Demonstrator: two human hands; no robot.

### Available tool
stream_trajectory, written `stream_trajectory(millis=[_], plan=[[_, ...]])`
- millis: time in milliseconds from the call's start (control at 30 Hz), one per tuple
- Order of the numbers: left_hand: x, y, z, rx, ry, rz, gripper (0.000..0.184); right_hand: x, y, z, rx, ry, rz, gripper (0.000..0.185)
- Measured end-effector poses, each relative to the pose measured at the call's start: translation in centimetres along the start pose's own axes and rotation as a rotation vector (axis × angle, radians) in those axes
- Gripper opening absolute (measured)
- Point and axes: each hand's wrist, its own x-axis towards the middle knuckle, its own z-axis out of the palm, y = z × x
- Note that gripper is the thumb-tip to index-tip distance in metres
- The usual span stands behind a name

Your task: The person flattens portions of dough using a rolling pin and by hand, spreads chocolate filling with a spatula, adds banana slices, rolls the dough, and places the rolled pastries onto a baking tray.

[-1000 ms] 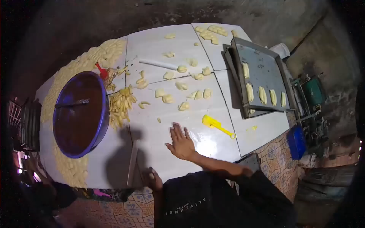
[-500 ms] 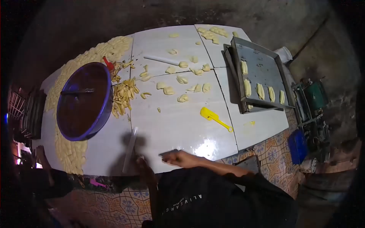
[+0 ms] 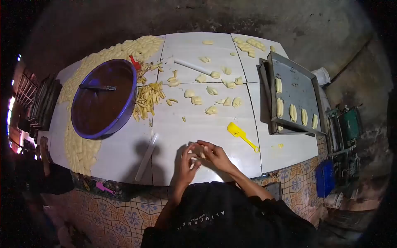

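Near the front edge of the white table (image 3: 194, 128), my left hand (image 3: 188, 163) has its fingers curled round something small and pale that I cannot make out. Close beside it on the right is my right hand (image 3: 217, 157), its fingers bent towards the left one, with what they hold partly hidden. A white rod (image 3: 147, 157) lies left of my hands. To their right lies a yellow scraper (image 3: 243, 137). Beyond them, folded dough pieces (image 3: 211, 110) are scattered over the table.
At the left stands a purple basin (image 3: 103, 99) of brown filling, with sliced yellow pieces (image 3: 147, 99) beside it. Many dough pieces (image 3: 80, 155) line the left side. A metal tray (image 3: 293, 84) with several filled rolls is at the right. A co-worker's hand (image 3: 44, 153) shows far left.
My right hand has drawn back from the table top and met my left hand, which has moved up over the table's front edge. The view has shifted.
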Motion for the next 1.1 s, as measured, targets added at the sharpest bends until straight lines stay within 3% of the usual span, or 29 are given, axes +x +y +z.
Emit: stream_trajectory(millis=[33, 67, 167, 200, 300, 333, 433, 500, 567, 700, 767, 833, 900, 933, 1000, 1100], plan=[[0.0, -0.2, -0.1, -0.225, -0.022, -0.150, 0.071, 0.2, -0.4, -0.1, 0.008, -0.016, 0.001, 0.046], [0.1, -0.4, 0.5, -0.403, 0.090, -0.245, 0.051, 0.4, -0.8, -0.6, -0.188, -0.117, 0.052, 0.055], [0.7, -3.3, 0.7, -0.004, 0.097, -0.084, 0.038, 0.0, -1.0, 0.6, -0.020, -0.061, 0.018, 0.057], [0.8, -0.7, 1.4, -0.096, 0.162, -0.201, 0.029, 0.2, -0.4, 0.6, -0.106, 0.019, -0.034, 0.053], [1.1, -2.1, 2.8, -0.016, 0.274, -0.121, 0.029, 0.3, 1.2, 1.3, -0.244, 0.225, -0.205, 0.047], [1.3, -2.1, 3.2, 0.131, 0.373, 0.042, 0.024, 0.2, 1.2, 1.2, -0.266, 0.211, -0.173, 0.043], [1.9, 0.1, 3.0, 0.074, 0.294, -0.350, 0.017, -0.2, -0.8, 0.8, -0.244, 0.136, 0.062, 0.037], [2.1, -0.9, 2.3, 0.484, 0.274, -0.067, 0.024, 0.1, 1.8, 0.5, -0.139, 0.264, 0.085, 0.028], [2.6, -4.0, 1.1, 0.920, 0.241, 0.124, 0.033, 0.4, 4.4, -0.6, -0.613, 0.277, -0.075, 0.028], [3.2, -1.9, 0.0, 0.868, 0.300, 0.227, 0.054, -0.9, 2.6, -1.3, -0.812, 0.195, -0.252, 0.037], [2.4, -0.8, -0.1, 0.843, 0.052, 0.241, 0.068, -1.2, 2.1, -1.6, -0.893, 0.038, -0.401, 0.045], [1.8, -0.2, 0.5, 0.825, -0.284, 0.334, 0.075, -1.7, 4.6, -1.7, -1.206, -0.189, -0.386, 0.062], [0.9, -1.4, 1.1, 1.089, -0.360, 0.285, 0.084, -1.4, 5.5, -2.6, -1.367, -0.261, -0.428, 0.061], [1.0, -1.1, 1.0, 1.137, -0.357, 0.264, 0.084, -1.1, 6.3, -2.9, -1.358, -0.162, -0.495, 0.061], [1.6, 0.0, 1.1, 1.212, -0.371, 0.222, 0.088, -1.1, 5.7, -3.3, -1.328, -0.154, -0.428, 0.059], [2.1, -0.1, 0.0, 1.085, -0.420, 0.124, 0.092, -1.1, 4.7, -3.5, -1.276, -0.158, -0.377, 0.052]])
